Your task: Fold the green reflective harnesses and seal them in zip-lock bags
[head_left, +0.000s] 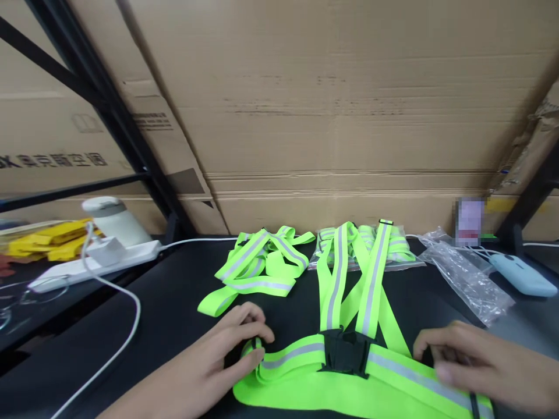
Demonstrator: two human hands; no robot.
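Observation:
A neon green reflective vest (301, 379) of elastic straps with grey stripes lies before me. Its waist belt runs left to right, with a black buckle (346, 352) fastened at the middle. Two shoulder straps (374, 279) stretch away from the buckle toward the back. My left hand (218, 352) pinches the belt's left end near a small black slider. At the right side, my right hand (480, 364) is closed on the belt between thumb and bent fingers; its fingertips are partly hidden.
Behind lie a loose heap of green straps (262, 262) and a bagged vest (402, 247). A clear plastic bag (467, 282), a light blue power bank (524, 274) and a blurred-out item (469, 221) are at right. A power strip (94, 265), white cable (137, 314) and bottle (117, 221) stand left.

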